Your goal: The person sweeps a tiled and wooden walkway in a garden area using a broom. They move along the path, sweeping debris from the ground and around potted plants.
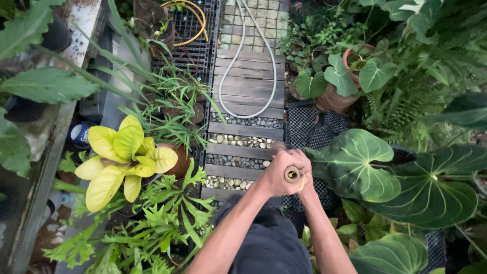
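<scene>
Both hands meet at about five o'clock from the frame's centre. The left hand [276, 177] wraps its fingers tightly around a tan, tube-like handle [292, 174], seen end-on (its length is hidden). The right hand [303, 165] closes over it from the two o'clock side, fingers curled. A yellow-leaved plant [124, 155] stands at nine o'clock, a big veined green leaf [357, 165] at three, a white hose [243, 66] at twelve.

A garden path of wooden slats [247, 76] and pebbles [238, 141] runs between potted foliage, a white hose [234, 61] looping across in soft daylight.
</scene>
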